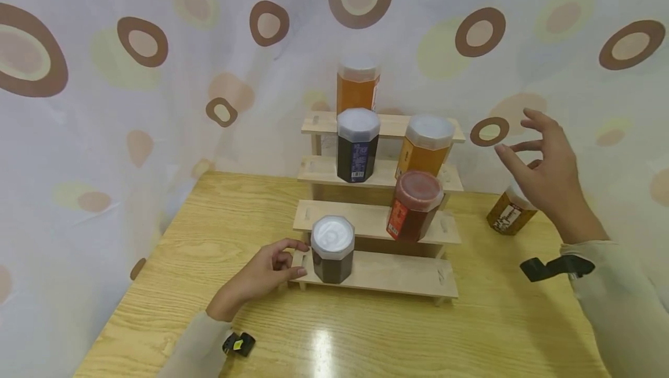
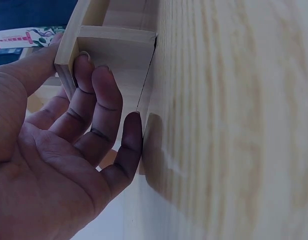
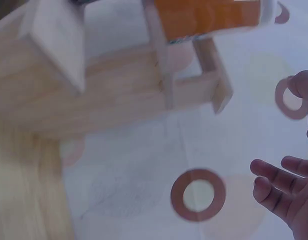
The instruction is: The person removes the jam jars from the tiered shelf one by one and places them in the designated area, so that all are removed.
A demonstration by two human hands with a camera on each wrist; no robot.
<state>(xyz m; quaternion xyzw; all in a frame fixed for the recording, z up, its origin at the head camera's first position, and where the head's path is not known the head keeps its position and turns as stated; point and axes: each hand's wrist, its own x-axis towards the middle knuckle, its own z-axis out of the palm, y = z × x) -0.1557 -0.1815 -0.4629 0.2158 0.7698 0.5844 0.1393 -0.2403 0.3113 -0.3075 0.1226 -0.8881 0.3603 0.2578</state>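
A stepped wooden shelf (image 1: 387,273) stands on the table with jars on its tiers. My left hand (image 1: 261,270) grips the left end of its lowest board (image 2: 69,52), thumb on one side and fingertips against the other. Beside those fingers, a dark jar (image 1: 333,265) with a white lid sits on that board. My right hand (image 1: 551,166) is raised in the air to the right of the shelf, fingers apart and nothing between them. Below it, partly hidden by the hand, a brown jar (image 1: 507,215) stands on the table.
A red-lidded jar (image 1: 414,207) is on the second tier. Higher up are a dark jar (image 1: 358,151), an amber jar (image 1: 424,148) and, at the top, an orange jar (image 1: 357,90). A patterned cloth (image 1: 292,76) hangs behind the wooden table (image 1: 219,221).
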